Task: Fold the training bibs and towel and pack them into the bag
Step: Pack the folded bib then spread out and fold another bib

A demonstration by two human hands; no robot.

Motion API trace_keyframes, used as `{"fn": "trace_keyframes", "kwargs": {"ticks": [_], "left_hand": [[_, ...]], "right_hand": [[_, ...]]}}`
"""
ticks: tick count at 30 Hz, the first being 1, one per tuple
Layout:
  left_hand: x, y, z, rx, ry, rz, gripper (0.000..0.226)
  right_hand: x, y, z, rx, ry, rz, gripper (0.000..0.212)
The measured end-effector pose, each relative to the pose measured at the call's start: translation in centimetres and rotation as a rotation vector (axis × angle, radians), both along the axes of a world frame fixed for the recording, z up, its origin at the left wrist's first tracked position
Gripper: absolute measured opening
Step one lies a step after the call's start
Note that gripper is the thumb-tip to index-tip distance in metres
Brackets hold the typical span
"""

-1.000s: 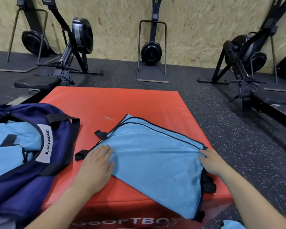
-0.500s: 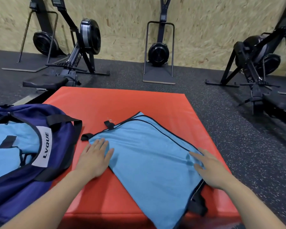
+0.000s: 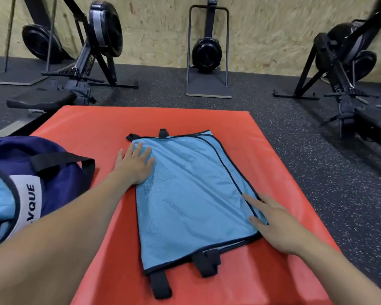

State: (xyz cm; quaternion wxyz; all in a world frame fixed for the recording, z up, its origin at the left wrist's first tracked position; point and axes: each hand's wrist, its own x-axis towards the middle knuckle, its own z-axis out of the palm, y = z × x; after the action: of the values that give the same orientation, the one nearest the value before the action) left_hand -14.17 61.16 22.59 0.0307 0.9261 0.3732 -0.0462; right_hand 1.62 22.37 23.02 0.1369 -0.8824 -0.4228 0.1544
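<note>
We record a speckled dark rubber floor point(image 3: 317, 172) running back to a chipboard wall point(image 3: 262, 29), with black exercise machines point(image 3: 101, 40) standing along that wall and off to the right. On the floor sits a red padded box point(image 3: 92, 128), its far edge and right edge in full view; bare red surface lies open beyond the work and along the right side, while the left near portion is taken up by luggage. A navy bag point(image 3: 59, 183) rests on the box's left side, unzipped, with light blue fabric showing inside and a black carry strap arching over its top. A folded light blue training bib point(image 3: 185, 194) with dark trim lies flat near the box's centre, well apart from the right edge and close to the bag. Black straps point(image 3: 161, 285) trail from its near edge, and short black tabs show at its far edge. Our left hand point(image 3: 134, 166) lies palm down on the bib's far left corner, fingers straight and slightly spread, gripping nothing. Our right hand point(image 3: 273, 225) lies flat on the bib's near right edge, fingers straight, pressing across the trim, holding nothing.
</note>
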Motion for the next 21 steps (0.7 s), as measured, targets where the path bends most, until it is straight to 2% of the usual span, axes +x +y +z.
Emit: {"fn": "trace_keyframes", "kwargs": {"ticks": [3, 6, 7, 10, 13, 17, 19, 21], "left_hand": [[-1.3, -3.3, -0.5, 0.013, -0.056, -0.059, 0.068], [-4.9, -9.0, -1.6, -0.035, -0.169, -0.203, 0.107], [-6.4, -10.9, -1.8, -0.052, -0.190, -0.256, 0.113], [-10.7, -15.0, -1.8, -0.064, -0.197, -0.415, 0.096], [-14.1, -16.8, -1.6, -0.043, -0.223, -0.476, 0.079], [-17.6, -17.0, -2.4, -0.114, -0.162, -0.459, 0.080], [-18.7, -16.8, -2.3, -0.067, -0.165, -0.453, 0.074], [-19.7, -16.6, -2.0, -0.058, -0.154, -0.429, 0.081]], "right_hand": [[0.0, 0.2, 0.0, -0.023, -0.006, -0.010, 0.058], [-0.2, 0.0, -0.1, -0.030, -0.020, -0.014, 0.058], [-0.4, -0.1, -0.1, -0.033, -0.024, -0.017, 0.058], [-1.3, -0.5, 0.3, -0.051, -0.044, -0.026, 0.059], [-2.3, -1.3, 0.8, -0.083, -0.063, -0.022, 0.062], [-4.0, -3.4, 1.4, -0.129, -0.079, 0.012, 0.066], [-4.7, -4.5, 1.6, -0.142, -0.099, 0.045, 0.065], [-5.3, -5.5, 1.4, -0.148, -0.116, 0.082, 0.063]]}}
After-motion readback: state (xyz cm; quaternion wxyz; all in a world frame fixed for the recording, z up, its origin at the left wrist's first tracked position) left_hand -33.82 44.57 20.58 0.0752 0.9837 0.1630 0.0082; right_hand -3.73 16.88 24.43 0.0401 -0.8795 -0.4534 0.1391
